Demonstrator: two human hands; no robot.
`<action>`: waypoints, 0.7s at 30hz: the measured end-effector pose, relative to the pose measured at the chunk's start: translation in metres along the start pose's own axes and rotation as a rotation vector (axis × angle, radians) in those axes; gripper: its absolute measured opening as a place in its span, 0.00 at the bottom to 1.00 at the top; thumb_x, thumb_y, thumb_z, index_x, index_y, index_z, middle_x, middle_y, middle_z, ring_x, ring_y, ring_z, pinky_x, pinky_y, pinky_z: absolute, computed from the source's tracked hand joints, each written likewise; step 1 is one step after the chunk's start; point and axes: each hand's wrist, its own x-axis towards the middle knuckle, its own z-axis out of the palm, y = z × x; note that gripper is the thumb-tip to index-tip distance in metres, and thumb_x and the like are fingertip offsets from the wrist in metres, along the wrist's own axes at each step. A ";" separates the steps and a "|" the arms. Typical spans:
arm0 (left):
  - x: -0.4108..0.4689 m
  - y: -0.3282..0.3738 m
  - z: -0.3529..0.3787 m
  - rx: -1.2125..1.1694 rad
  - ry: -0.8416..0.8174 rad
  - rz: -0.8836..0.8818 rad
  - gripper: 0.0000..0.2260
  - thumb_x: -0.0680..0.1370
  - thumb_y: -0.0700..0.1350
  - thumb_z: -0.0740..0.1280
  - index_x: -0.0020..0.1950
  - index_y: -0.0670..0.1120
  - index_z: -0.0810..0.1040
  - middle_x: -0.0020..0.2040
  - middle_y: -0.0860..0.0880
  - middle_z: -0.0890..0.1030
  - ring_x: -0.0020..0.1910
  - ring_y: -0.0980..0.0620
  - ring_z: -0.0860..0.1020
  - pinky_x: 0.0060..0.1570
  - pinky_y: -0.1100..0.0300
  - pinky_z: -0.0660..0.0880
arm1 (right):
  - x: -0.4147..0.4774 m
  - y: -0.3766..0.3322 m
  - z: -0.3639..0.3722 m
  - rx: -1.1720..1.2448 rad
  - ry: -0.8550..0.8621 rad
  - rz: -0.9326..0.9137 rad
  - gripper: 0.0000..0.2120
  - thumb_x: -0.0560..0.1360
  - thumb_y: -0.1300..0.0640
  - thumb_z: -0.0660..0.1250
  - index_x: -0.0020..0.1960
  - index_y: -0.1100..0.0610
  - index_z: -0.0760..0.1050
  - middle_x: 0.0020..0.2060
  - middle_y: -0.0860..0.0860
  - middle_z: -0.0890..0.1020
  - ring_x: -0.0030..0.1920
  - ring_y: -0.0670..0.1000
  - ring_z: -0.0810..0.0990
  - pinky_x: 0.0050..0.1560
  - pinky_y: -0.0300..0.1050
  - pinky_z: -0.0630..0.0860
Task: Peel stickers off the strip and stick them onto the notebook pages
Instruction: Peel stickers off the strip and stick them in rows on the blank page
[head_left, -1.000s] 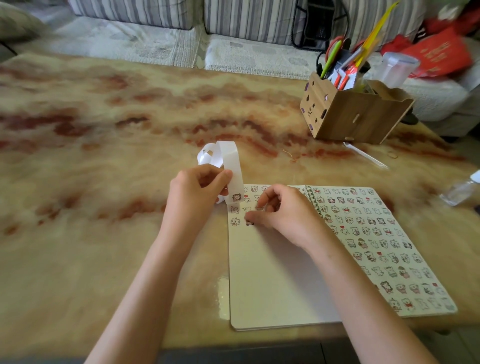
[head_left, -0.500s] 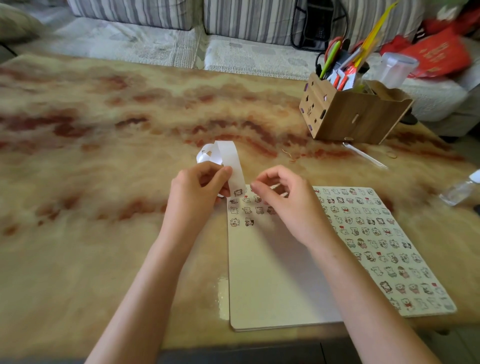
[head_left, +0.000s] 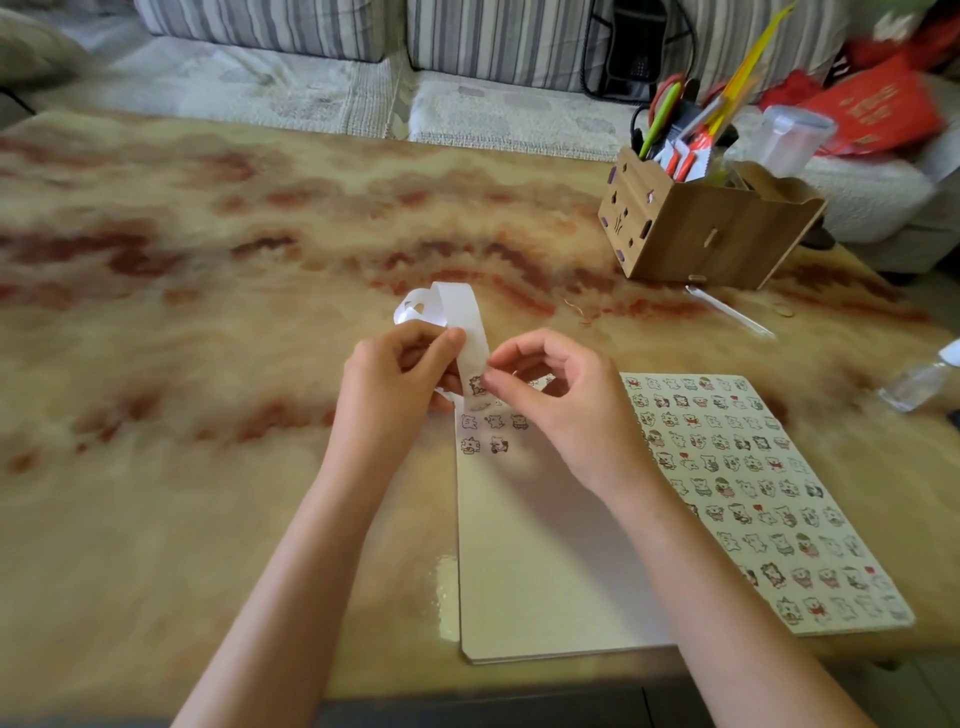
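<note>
a marble-patterned table (head_left: 208, 364) fills the view, with a striped sofa (head_left: 311, 31) along its 12 o'clock edge. an open notebook (head_left: 545, 571) lies flat at 5 o'clock. its left page is mostly blank, with a few stickers in the top corner, and its right page is covered in rows of them. a wooden desk organiser (head_left: 701, 234) full of pens and scissors stands at 1 o'clock. the left hand (head_left: 395, 395), near the centre, has its fingers curled round the sticker strip (head_left: 462, 317), which loops up towards 12 o'clock above the notebook's top left corner. the right hand (head_left: 566, 410), at 3 o'clock of the left, brings thumb and forefinger together on a small cartoon sticker (head_left: 475, 385) at the strip's lower end.
</note>
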 end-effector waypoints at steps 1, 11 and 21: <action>0.000 0.000 0.000 -0.002 -0.001 0.002 0.08 0.78 0.45 0.67 0.42 0.42 0.81 0.32 0.49 0.83 0.29 0.58 0.80 0.33 0.66 0.76 | 0.000 0.000 0.000 0.001 0.002 -0.001 0.05 0.71 0.61 0.73 0.41 0.53 0.80 0.37 0.45 0.83 0.38 0.44 0.78 0.38 0.38 0.72; -0.001 0.003 0.000 -0.057 -0.121 -0.034 0.15 0.78 0.50 0.64 0.42 0.40 0.83 0.37 0.47 0.85 0.39 0.52 0.83 0.44 0.58 0.79 | 0.003 0.001 0.000 0.027 0.088 -0.003 0.06 0.72 0.62 0.73 0.41 0.52 0.80 0.34 0.43 0.82 0.35 0.39 0.78 0.36 0.32 0.71; -0.003 0.003 -0.001 -0.037 -0.147 -0.022 0.06 0.76 0.44 0.68 0.43 0.44 0.83 0.36 0.50 0.85 0.37 0.57 0.83 0.38 0.67 0.77 | 0.002 0.001 -0.001 0.003 0.093 -0.017 0.05 0.72 0.63 0.72 0.42 0.54 0.81 0.35 0.44 0.82 0.36 0.40 0.78 0.37 0.36 0.74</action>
